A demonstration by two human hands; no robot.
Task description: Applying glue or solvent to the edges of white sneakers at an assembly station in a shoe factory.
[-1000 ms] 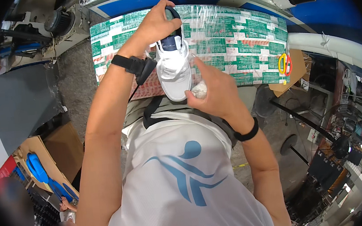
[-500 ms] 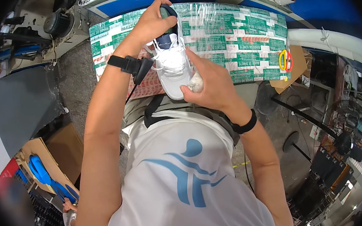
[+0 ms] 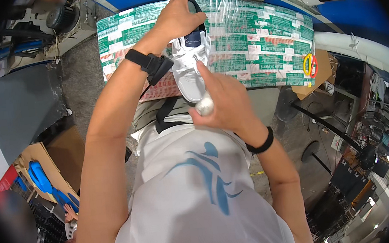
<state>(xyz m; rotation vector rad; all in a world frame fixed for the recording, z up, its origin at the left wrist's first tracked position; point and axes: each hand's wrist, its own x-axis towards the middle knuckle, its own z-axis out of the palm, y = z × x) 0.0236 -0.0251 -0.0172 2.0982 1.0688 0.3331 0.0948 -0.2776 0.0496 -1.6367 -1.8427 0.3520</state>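
A white lace-up sneaker (image 3: 190,83) with a dark blue lining lies over the table's near edge, its toe toward me. My left hand (image 3: 176,19) is closed round its heel collar. Beside the toe, my right hand (image 3: 227,99) holds a white wad (image 3: 204,105), perhaps cloth or cotton, between thumb and fingers. That hand's index finger stretches forward along the right side of the shoe. Part of the heel is hidden by my left hand.
The table (image 3: 261,35) is covered in green, white and red printed tape under clear film. Yellow and red handled scissors (image 3: 310,65) hang at its right edge. Left are a motor (image 3: 60,18) and a cardboard box (image 3: 43,159); another person's hand (image 3: 70,212) shows lower left.
My left hand and the sneaker have shifted slightly right and away from me. The right hand with the white wad has come nearer my body, off the toe's side.
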